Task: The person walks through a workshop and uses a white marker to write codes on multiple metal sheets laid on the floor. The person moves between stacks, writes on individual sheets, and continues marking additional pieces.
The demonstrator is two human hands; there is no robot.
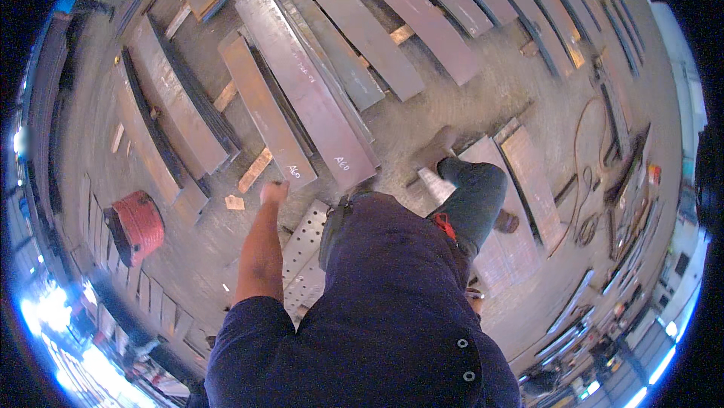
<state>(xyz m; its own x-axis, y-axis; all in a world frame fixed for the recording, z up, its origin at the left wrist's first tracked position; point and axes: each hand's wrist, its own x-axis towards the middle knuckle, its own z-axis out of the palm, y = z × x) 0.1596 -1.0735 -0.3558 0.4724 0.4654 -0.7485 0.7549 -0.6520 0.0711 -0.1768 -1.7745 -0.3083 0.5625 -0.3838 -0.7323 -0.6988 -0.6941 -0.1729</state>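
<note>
My left hand (275, 192) hangs out in front of me with its fingers curled in, and I see nothing in it. It is nearest to the end of a narrow brown steel plate (273, 123) with chalk marks. A wider chalk-marked steel plate (317, 95) lies just right of that one. Only a bit of my right hand (474, 299) shows beside my right hip; my body hides the rest, and its fingers cannot be made out. A small shiny thing is at that hand, too small to name.
Steel strips (422, 19) lie in rows on wood blocks (255, 170) ahead. A red drum-shaped thing (140, 227) stands left. A perforated plate (304, 250) is by my left side. Flat plates (501, 257) lie by my right leg. A cable (584, 182) and metal bars lie further right.
</note>
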